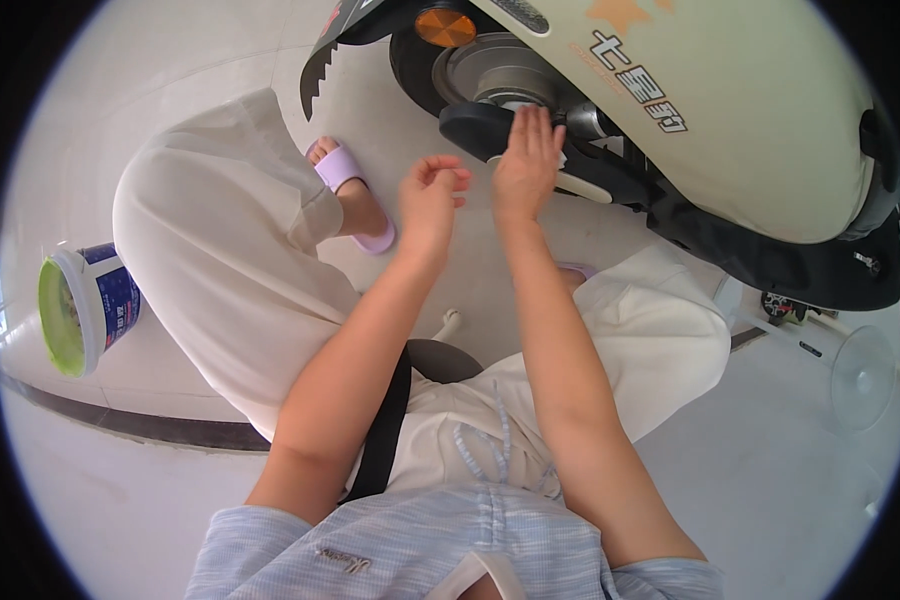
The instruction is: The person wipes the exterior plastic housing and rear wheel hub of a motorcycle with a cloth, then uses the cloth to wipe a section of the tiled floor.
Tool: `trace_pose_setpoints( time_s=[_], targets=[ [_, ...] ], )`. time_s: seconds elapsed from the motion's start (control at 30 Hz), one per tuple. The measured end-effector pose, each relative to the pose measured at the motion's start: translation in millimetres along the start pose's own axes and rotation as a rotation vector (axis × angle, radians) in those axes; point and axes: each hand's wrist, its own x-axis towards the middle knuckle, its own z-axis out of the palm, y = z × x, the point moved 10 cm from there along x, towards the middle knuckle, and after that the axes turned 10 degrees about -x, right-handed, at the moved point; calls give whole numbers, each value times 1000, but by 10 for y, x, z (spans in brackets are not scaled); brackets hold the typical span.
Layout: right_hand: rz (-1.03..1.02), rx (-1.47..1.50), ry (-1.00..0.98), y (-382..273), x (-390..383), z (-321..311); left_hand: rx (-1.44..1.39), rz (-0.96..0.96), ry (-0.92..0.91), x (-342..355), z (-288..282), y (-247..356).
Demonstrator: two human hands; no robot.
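Observation:
My right hand (529,168) lies with its fingers straight and together on the black cover (475,128) beside the rear wheel of a cream scooter (750,130). Beneath it is a thin white cloth (563,159); white shows beside the palm and past the fingertips. The thumb is hidden, and so is most of the cloth. To its left, in the air and off the scooter, hovers my left hand (434,195). Its fingers are loosely bent and apart, with nothing seen in them. The wheel (460,70) stands just beyond both hands.
Both my knees are spread around the working spot, over a low dark stool (442,361). A bucket (88,308) with a green inside stands at the left. An orange reflector (445,28) sits above the wheel. Clear round plastic (863,375) is at the right.

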Motion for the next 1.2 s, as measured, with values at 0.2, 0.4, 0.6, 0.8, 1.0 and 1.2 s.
trace_pose_setpoints(
  time_s=[0.2, 0.4, 0.6, 0.8, 1.0, 1.2],
  targets=[
    [56, 253, 44, -159, 111, 28, -89, 89, 116, 80, -150, 204],
    [-122, 516, -69, -549, 262, 143, -65, 181, 132, 117, -196, 267],
    [-158, 647, -527, -998, -188, 539, 27, 344, 283, 190, -564, 326],
    [982, 1583, -569, -272, -973, 822, 132, 401, 337, 205, -613, 458],
    [1256, 2047, -329, -12, -837, 356, 20, -129, -17, 343, -258, -127],
    [748, 1308, -463, 237, -628, 115, -74, -355, -296, 76, 262, -299]
  ],
)
